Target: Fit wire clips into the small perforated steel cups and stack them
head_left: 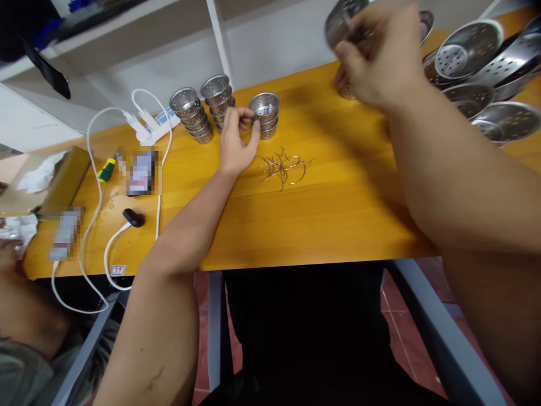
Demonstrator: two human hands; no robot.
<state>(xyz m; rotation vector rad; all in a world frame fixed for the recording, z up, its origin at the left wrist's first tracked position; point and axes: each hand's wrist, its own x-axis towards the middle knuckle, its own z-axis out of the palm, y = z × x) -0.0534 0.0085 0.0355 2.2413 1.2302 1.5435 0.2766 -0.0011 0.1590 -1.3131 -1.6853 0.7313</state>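
My right hand is raised at the upper right, its fingers closed around a perforated metal cup that is tilted and blurred. Below that hand, part of another perforated metal piece shows near the table's back edge; the hand hides the rest. On the table, my left hand has its thumb and fingers apart beside a short stack of perforated cups. Its fingertips are at the stack's left side; I cannot tell whether they press on it. In front of the stack lies a loose pile of thin curved wires.
Two taller cup stacks stand left of my left hand. Larger perforated metal containers crowd the right end. A power strip, white cables, phones, a green-yellow tool and a cardboard box lie left. Another person's arm is at far left.
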